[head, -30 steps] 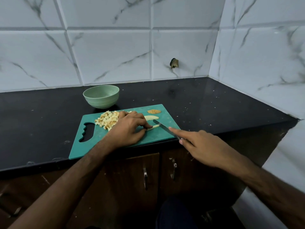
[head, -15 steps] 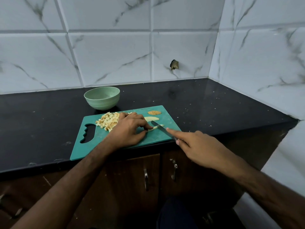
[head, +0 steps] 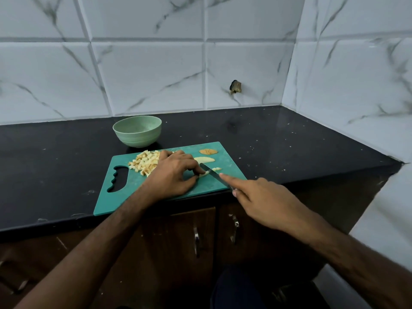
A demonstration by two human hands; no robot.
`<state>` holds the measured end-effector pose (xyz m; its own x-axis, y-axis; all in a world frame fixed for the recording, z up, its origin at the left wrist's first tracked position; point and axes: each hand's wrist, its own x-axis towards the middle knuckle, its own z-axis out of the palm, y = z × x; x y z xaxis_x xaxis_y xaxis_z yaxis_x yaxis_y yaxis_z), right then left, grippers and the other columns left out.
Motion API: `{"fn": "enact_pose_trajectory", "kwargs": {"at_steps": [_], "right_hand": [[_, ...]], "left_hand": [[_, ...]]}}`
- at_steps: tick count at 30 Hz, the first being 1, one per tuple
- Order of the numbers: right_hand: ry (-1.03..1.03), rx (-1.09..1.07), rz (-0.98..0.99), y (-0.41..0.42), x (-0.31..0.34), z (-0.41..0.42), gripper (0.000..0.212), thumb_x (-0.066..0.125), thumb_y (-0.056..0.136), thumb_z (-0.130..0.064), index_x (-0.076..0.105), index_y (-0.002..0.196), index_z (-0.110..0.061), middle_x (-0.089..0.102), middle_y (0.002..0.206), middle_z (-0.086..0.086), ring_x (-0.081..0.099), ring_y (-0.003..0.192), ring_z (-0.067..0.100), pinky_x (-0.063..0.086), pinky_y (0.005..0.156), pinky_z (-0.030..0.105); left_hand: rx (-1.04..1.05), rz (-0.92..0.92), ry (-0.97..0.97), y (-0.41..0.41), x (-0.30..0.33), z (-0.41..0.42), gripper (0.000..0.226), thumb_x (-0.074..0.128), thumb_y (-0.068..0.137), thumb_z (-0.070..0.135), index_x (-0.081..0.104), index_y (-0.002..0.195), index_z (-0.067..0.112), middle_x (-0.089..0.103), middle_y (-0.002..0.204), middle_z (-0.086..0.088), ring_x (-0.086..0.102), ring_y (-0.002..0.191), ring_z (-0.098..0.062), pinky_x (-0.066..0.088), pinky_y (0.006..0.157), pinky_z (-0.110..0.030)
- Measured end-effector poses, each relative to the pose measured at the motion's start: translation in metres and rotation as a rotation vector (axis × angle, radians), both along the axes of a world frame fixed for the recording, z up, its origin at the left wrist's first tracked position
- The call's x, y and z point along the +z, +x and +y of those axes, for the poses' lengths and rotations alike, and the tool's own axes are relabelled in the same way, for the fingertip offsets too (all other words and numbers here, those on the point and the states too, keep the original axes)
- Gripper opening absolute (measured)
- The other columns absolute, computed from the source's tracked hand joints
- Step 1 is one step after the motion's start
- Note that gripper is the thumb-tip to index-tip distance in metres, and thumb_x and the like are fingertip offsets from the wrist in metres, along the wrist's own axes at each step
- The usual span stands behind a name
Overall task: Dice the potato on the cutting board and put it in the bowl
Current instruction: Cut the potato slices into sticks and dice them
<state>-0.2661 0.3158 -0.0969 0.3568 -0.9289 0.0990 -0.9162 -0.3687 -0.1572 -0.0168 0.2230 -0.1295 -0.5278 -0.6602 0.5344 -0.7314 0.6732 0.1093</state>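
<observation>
A teal cutting board [head: 124, 197] lies at the counter's front edge. On it sits a pile of diced potato [head: 145, 163], with a pale potato slice [head: 205, 159] and a brown peel-side piece [head: 208, 151] at the far right. My left hand [head: 171, 175] pinches a thin potato strip [head: 206, 173] against the board. My right hand [head: 263, 201] grips a knife [head: 211, 171], index finger stretched along the blade's back; the blade crosses the strip just right of my left fingertips. A pale green bowl [head: 137, 131] stands behind the board; nothing shows inside it.
The black counter [head: 289, 141] runs to a white marble-tiled wall at the back and right. Brown cabinet doors with metal handles [head: 195, 238] sit below the counter edge.
The knife blade has slid left along the strip, closer to my left fingertips. My left hand has stayed on the strip.
</observation>
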Motion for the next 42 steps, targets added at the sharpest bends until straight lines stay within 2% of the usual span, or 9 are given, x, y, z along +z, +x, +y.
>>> {"fn": "enact_pose_trajectory", "kwargs": {"at_steps": [2, 5, 9, 13, 17, 23, 31, 36, 42], "right_hand": [[-0.005, 0.006, 0.007, 0.001, 0.001, 0.0, 0.05, 0.029, 0.111, -0.04, 0.015, 0.156, -0.055, 0.039, 0.076, -0.017, 0.052, 0.064, 0.007, 0.038, 0.053, 0.019], [-0.004, 0.009, -0.007, 0.0, 0.005, -0.006, 0.05, 0.029, 0.111, -0.04, 0.017, 0.156, -0.055, 0.051, 0.08, -0.014, 0.057, 0.064, 0.009, 0.042, 0.053, 0.022], [-0.036, 0.004, -0.036, 0.0, 0.009, -0.006, 0.05, 0.029, 0.111, -0.039, 0.015, 0.156, -0.056, 0.055, 0.078, -0.012, 0.056, 0.06, 0.009, 0.038, 0.051, 0.02], [-0.018, 0.017, 0.001, 0.006, 0.0, 0.002, 0.05, 0.029, 0.111, -0.04, 0.014, 0.155, -0.057, 0.044, 0.077, -0.014, 0.05, 0.063, 0.007, 0.037, 0.052, 0.02], [-0.018, 0.015, -0.004, 0.006, 0.0, 0.0, 0.05, 0.03, 0.11, -0.04, 0.017, 0.156, -0.056, 0.045, 0.079, -0.016, 0.05, 0.062, 0.005, 0.038, 0.052, 0.019], [-0.031, 0.025, -0.066, 0.002, 0.007, -0.002, 0.05, 0.029, 0.111, -0.04, 0.015, 0.155, -0.057, 0.06, 0.085, -0.011, 0.054, 0.061, 0.009, 0.039, 0.053, 0.019], [-0.029, 0.026, -0.027, 0.011, -0.007, 0.004, 0.051, 0.03, 0.11, -0.04, 0.015, 0.156, -0.054, 0.046, 0.077, -0.015, 0.052, 0.064, 0.009, 0.047, 0.06, 0.027], [-0.047, 0.019, -0.062, 0.006, 0.001, 0.002, 0.049, 0.03, 0.11, -0.04, 0.017, 0.155, -0.056, 0.048, 0.076, -0.016, 0.052, 0.061, 0.006, 0.033, 0.051, 0.02], [0.025, 0.035, -0.112, 0.012, -0.009, 0.003, 0.05, 0.032, 0.11, -0.04, 0.018, 0.156, -0.055, 0.059, 0.09, -0.014, 0.052, 0.061, 0.007, 0.038, 0.055, 0.02]], "left_hand": [[0.009, -0.001, -0.006, 0.0, 0.001, 0.001, 0.014, 0.066, 0.087, 0.035, 0.072, 0.099, 0.038, 0.056, 0.091, 0.027, 0.05, 0.093, 0.002, 0.023, 0.083, -0.033], [0.025, 0.006, -0.011, 0.0, 0.002, 0.003, 0.011, 0.068, 0.085, 0.035, 0.071, 0.096, 0.038, 0.061, 0.091, 0.025, 0.051, 0.095, 0.0, 0.022, 0.084, -0.033], [0.032, 0.019, -0.012, -0.001, 0.004, 0.004, 0.012, 0.06, 0.082, 0.042, 0.068, 0.089, 0.036, 0.061, 0.089, 0.023, 0.052, 0.092, -0.002, 0.024, 0.087, -0.035], [0.04, 0.021, -0.024, -0.001, 0.003, 0.004, 0.013, 0.057, 0.082, 0.045, 0.066, 0.084, 0.035, 0.058, 0.085, 0.023, 0.05, 0.088, -0.003, 0.027, 0.087, -0.036], [0.044, 0.017, -0.023, 0.0, 0.003, 0.004, 0.006, 0.069, 0.084, 0.038, 0.064, 0.082, 0.035, 0.056, 0.083, 0.024, 0.047, 0.087, -0.001, 0.025, 0.087, -0.035], [0.056, 0.028, -0.025, 0.0, 0.003, 0.005, 0.007, 0.069, 0.082, 0.037, 0.063, 0.08, 0.034, 0.06, 0.083, 0.021, 0.048, 0.085, -0.001, 0.029, 0.088, -0.038], [0.051, 0.038, -0.041, 0.0, 0.003, 0.004, 0.016, 0.055, 0.082, 0.05, 0.061, 0.078, 0.037, 0.058, 0.08, 0.021, 0.047, 0.083, -0.001, 0.027, 0.086, -0.035], [0.082, 0.019, -0.037, 0.0, 0.003, 0.005, 0.013, 0.069, 0.082, 0.04, 0.056, 0.078, 0.038, 0.059, 0.08, 0.02, 0.046, 0.083, -0.002, 0.026, 0.085, -0.035], [0.112, -0.002, -0.056, 0.0, 0.004, 0.006, 0.015, 0.072, 0.082, 0.04, 0.058, 0.079, 0.035, 0.055, 0.076, 0.02, 0.048, 0.083, -0.003, 0.028, 0.085, -0.035]]}}
